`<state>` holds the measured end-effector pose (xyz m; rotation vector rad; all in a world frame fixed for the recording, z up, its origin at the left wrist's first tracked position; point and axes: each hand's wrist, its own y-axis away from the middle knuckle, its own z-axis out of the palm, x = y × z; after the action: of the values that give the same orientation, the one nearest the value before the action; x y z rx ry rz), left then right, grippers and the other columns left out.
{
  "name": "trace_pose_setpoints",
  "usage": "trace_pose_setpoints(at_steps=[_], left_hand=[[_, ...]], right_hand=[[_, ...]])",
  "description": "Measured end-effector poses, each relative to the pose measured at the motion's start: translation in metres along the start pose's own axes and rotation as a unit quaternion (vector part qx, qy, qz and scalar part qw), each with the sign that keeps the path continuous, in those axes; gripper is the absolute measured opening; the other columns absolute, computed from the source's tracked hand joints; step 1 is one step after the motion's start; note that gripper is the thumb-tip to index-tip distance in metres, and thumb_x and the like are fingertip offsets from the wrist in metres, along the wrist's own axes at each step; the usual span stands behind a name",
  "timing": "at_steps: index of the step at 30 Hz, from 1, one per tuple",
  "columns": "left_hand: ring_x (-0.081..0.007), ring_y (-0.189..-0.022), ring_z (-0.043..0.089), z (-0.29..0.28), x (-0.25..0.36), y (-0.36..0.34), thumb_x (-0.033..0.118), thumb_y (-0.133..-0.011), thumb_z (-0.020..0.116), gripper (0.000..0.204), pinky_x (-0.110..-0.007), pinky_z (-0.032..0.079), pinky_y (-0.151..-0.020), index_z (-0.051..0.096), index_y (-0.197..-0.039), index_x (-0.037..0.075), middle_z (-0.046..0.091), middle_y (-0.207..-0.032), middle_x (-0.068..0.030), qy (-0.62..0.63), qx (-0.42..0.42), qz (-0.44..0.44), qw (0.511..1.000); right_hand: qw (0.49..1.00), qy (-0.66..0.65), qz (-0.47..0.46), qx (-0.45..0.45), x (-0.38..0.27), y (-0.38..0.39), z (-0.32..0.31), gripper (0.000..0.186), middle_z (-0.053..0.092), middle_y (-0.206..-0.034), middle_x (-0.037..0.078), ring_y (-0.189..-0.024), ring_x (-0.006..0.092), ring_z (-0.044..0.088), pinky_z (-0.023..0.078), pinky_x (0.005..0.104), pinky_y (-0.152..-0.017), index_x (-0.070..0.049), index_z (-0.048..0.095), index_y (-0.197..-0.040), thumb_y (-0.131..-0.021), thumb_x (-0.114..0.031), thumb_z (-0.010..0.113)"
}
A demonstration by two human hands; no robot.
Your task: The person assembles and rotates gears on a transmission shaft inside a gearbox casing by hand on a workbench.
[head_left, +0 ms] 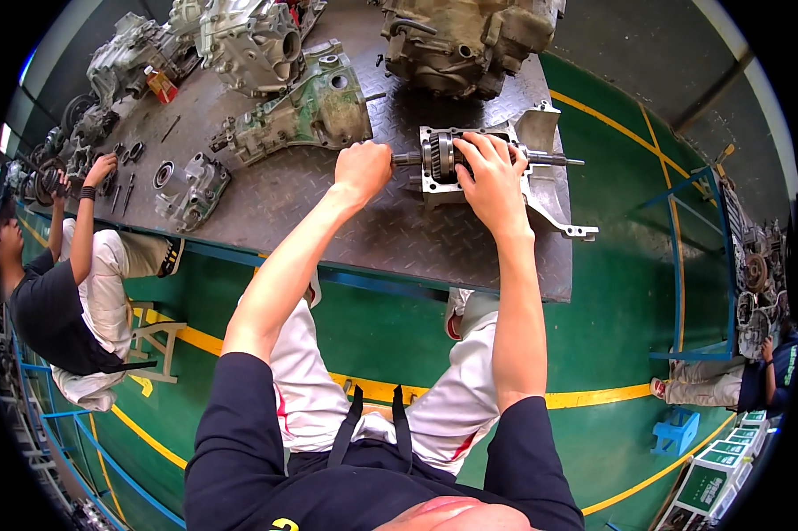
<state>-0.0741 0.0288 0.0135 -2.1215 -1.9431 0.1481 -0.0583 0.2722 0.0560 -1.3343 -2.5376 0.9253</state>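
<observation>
An open gearbox housing (433,188) of bare metal lies on the table in front of me. Along it runs a gear shaft (549,159), its thin end sticking out to the right. Toothed gears (438,157) show inside the housing. My left hand (364,173) is closed in a fist around the shaft's left end, just outside the housing. From above, my right hand (492,177) grips the gears and shaft, thumb toward the left and fingers curled over the far side. The palm hides the gears beneath it.
The metal table (328,212) carries a greenish gearbox case (315,115), a small housing (191,190), a large dirty casing (470,44) and a bottle (161,85). A co-worker (72,283) sits at left handling parts. Another person (709,385) is far right, near a blue stool (676,431).
</observation>
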Motion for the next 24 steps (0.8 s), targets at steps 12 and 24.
trace_pose_setpoints(at_steps=[12, 24], left_hand=[[-0.0342, -0.08, 0.073, -0.024, -0.014, -0.047, 0.032, -0.082, 0.073, 0.038, -0.045, 0.056, -0.071, 0.073, -0.092, -0.005, 0.073, -0.082, -0.022, 0.064, -0.355, 0.052, 0.931], [-0.0407, -0.092, 0.073, -0.022, -0.006, -0.03, 0.02, -0.08, 0.069, 0.027, -0.048, 0.058, -0.081, 0.075, -0.092, -0.003, 0.074, -0.091, -0.025, 0.062, -0.245, 0.022, 0.967]], right_hand=[[1.0, 0.001, -0.008, 0.019, 0.0, -0.001, 0.01, 0.033, 0.062, -0.132, 0.001, -0.128, 0.0218, 0.051, 0.028, 0.0552, -0.112, -0.01, 0.066, -0.125, -0.092, -0.015, 0.067], [1.0, 0.007, -0.005, 0.017, 0.002, 0.0, 0.005, 0.035, 0.062, -0.132, 0.001, -0.129, 0.0217, 0.051, 0.027, 0.0545, -0.112, -0.011, 0.067, -0.124, -0.089, -0.014, 0.07]])
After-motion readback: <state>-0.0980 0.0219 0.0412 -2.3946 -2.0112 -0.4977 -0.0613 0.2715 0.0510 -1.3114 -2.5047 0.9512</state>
